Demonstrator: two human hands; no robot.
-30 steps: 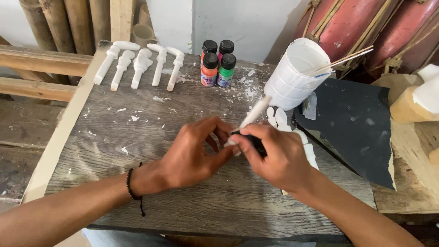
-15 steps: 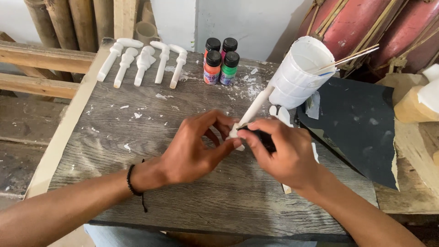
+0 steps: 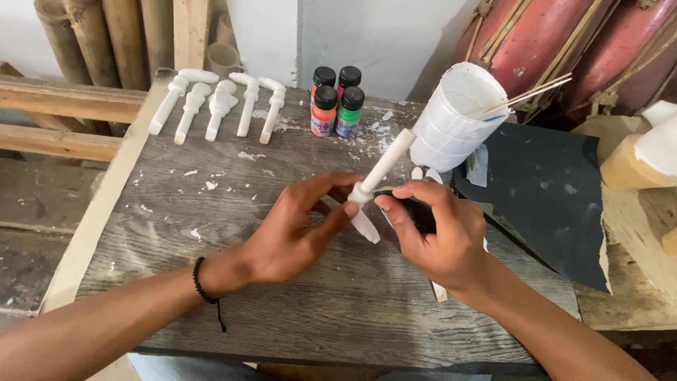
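While left hand [image 3: 296,236] pinches white carved peg [image 3: 381,176] mid-frame, right hand [image 3: 441,236] clamps dark sandpaper piece [image 3: 416,212]; looks light, stiff, brittle; grip shaft.

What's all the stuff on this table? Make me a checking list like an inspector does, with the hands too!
Surface: grey, worn wooden table, dotted with white chips.
Job's things: white carved piece held slanting between both hands; dark sanding scrap under the right hand's fingers.
Clutter: five white carved pieces in a row at the back; four small paint bottles; white cup with thin sticks; black sandpaper sheet.
Grippers: left hand pinches the piece near its lower end; right hand grips the scrap against it.
Cables: nothing seen.
Surroundings: bamboo poles back left, red drums back right.
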